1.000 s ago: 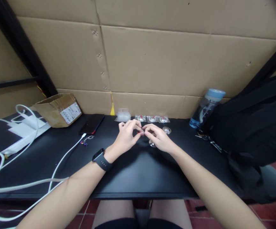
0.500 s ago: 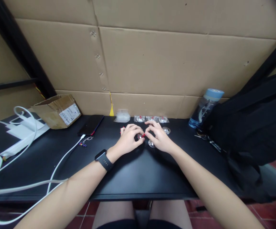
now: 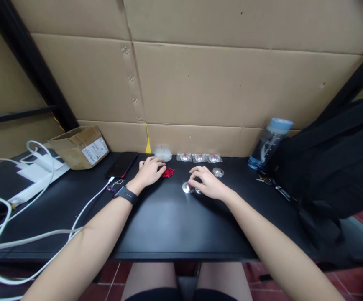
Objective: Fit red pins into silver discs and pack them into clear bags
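Observation:
My left hand (image 3: 150, 171) is over the black table beside a small pile of red pieces (image 3: 168, 172), fingers apart and holding nothing that I can see. My right hand (image 3: 207, 182) pinches the red part on a clear round disc (image 3: 187, 187), which rests on the table. Another disc is partly hidden beneath my right hand. Behind that hand lies a further clear disc (image 3: 218, 172). Along the cardboard wall sit three bagged discs with red parts (image 3: 199, 157), and left of them a stack of clear plastic bags (image 3: 163, 153).
On the left are an open cardboard box (image 3: 79, 148), a black phone (image 3: 121, 164), white cables (image 3: 84, 209) and white papers (image 3: 37, 169). A blue-lidded bottle (image 3: 269, 142), keys (image 3: 264, 180) and a black backpack (image 3: 328, 159) stand or lie at the right.
My left hand has let go of the disc and moved left beside the red pieces. The disc has come down onto the table at my right fingertips.

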